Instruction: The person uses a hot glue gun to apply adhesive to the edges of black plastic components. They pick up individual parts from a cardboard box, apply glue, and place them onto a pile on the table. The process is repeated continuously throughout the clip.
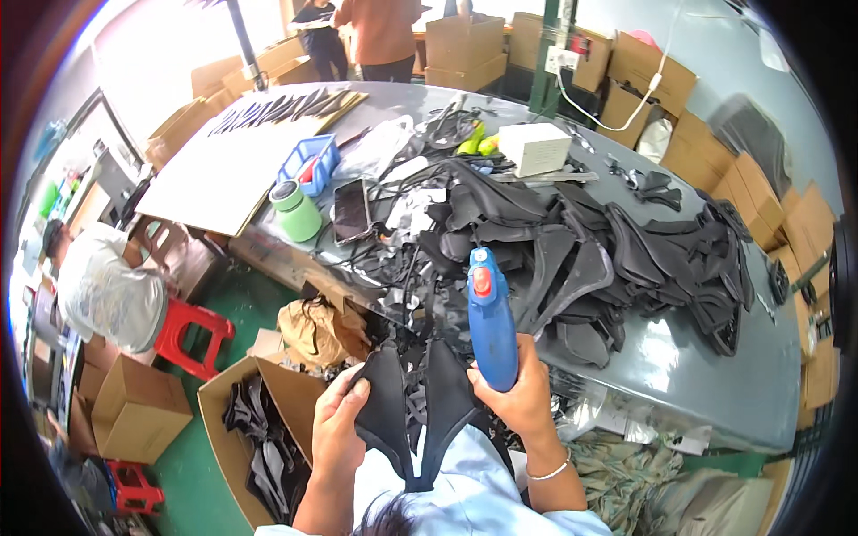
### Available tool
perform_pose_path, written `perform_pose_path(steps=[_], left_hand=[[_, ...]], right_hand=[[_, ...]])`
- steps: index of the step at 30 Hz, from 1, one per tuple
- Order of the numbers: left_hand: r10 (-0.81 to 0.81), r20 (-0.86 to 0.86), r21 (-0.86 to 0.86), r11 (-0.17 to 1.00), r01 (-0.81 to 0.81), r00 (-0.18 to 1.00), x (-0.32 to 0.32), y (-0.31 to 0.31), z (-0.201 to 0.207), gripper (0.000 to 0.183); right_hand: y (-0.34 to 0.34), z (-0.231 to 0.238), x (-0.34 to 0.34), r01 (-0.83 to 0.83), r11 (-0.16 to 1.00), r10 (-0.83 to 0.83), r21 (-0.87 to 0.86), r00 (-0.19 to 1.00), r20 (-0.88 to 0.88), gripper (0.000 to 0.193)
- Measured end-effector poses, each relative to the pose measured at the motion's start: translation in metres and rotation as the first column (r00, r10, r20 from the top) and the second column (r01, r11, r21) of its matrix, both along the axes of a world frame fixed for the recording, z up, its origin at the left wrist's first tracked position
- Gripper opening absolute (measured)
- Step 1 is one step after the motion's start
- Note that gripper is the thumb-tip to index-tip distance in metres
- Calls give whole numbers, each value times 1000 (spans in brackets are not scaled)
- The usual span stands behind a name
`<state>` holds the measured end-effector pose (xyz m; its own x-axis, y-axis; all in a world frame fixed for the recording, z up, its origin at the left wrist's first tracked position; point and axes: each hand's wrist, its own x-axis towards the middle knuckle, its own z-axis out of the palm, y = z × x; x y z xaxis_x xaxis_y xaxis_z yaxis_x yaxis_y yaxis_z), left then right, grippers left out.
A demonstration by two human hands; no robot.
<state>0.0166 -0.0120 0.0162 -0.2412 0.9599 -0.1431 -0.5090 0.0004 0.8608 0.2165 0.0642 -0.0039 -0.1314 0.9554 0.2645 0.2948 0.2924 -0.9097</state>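
My left hand (337,418) pinches the edge of a black V-shaped padded piece (380,393), thumb on top. This piece is held close in front of my light blue clothing, its two wide arms pointing away from me. My right hand (521,386) is wrapped round a blue handheld power tool (492,332) with an orange-red button, beside the right arm of the piece. The tool's far end points at the table; its exact kind is not clear. Beyond it lies a large heap of similar black padded pieces (572,255).
The grey table (666,380) also bears a green jar (295,211), a phone (352,211), a blue bin (309,164) and a white box (534,149). An open carton (268,380) of black pieces stands at my left. Other people are farther off.
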Motion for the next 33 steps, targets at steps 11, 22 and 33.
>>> perform_pose_path(steps=[11,22,33], left_hand=[[183,-215,31,983,-180,959,-1,-8,-12,25],[166,241,12,985,-174,956,-6,2,2,43],[420,135,369,819,-439,898,9,-2,-14,57]], right_hand=[[1,-6,-7,38,999,-37,-6,992,118,59],[-13,-2,-9,-1,1000,6,-22,977,213,60],[-73,-5,-34,-358,933,343,-42,846,408,48]])
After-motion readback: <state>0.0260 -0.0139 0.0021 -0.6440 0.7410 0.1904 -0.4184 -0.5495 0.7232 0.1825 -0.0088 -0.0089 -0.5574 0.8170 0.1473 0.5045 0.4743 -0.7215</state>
